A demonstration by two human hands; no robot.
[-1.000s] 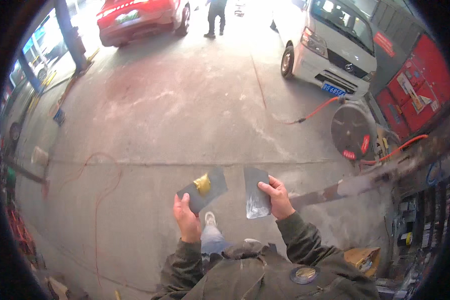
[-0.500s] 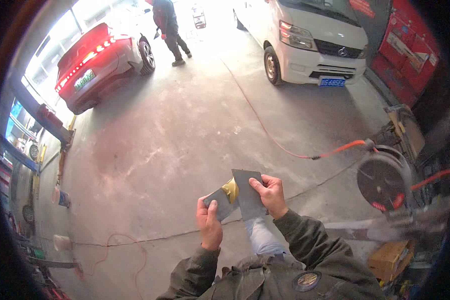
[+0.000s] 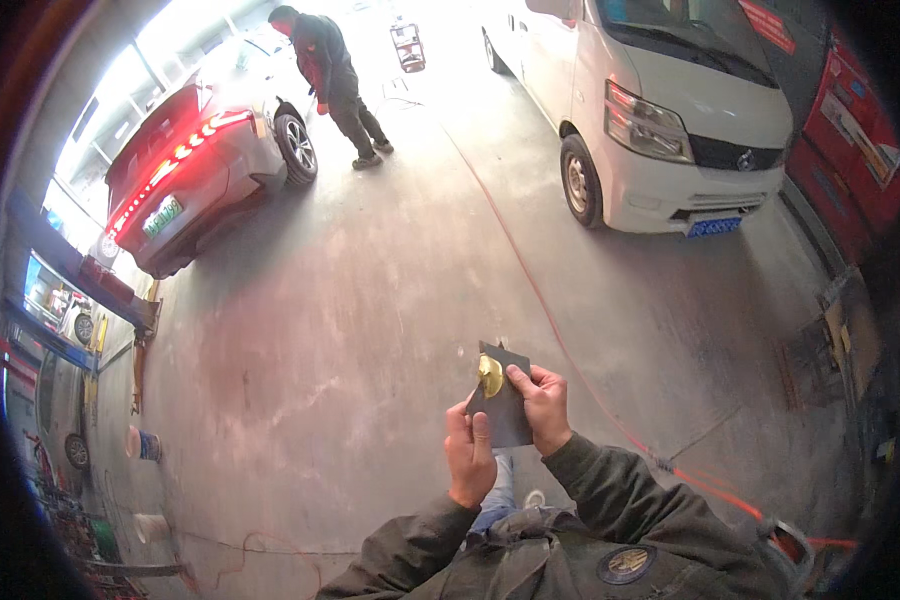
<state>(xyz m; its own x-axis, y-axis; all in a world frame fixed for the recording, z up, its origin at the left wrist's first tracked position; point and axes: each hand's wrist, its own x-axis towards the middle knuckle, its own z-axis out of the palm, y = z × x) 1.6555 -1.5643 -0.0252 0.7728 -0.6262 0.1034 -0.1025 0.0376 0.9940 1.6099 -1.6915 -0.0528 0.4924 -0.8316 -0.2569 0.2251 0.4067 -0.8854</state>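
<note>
Left hand (image 3: pixel 468 458) pinches the left sheet (image 3: pixel 477 401), right hand's (image 3: pixel 545 408) fingers pinch the right sheet (image 3: pixel 511 421): sheets overlapping, yellow paste (image 3: pixel 490 376) near the top!

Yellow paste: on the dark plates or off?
On: a lump of yellow paste sits against the dark plates, held by left hand and right hand. Cannot tell which plate carries it.

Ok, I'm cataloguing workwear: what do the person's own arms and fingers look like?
The left sleeve and right sleeve are dark olive, long and creased. Left fingers and right fingers are gloveless. The jacket has a round, dark patch with lighter markings at right.
</note>
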